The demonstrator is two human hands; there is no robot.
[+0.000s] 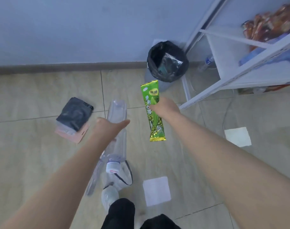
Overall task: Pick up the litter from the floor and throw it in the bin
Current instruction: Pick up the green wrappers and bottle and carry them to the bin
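My right hand (165, 107) grips a long green snack wrapper (153, 111) by its middle, held upright in the air short of the bin. The bin (167, 61) stands by the wall, lined with a black bag, with a shiny wrapper inside. My left hand (110, 125) holds a clear plastic package (117, 111) that hangs down past my wrist. A clear plastic bottle with a white cap (112, 167) lies on the floor below my left forearm.
A dark pouch on pink and clear packets (74, 119) lies on the floor at left. Two white paper squares (157, 190) (237, 136) lie on the tiles. A white metal shelf rack (236, 66) stands right of the bin. My foot (109, 197) is at the bottom.
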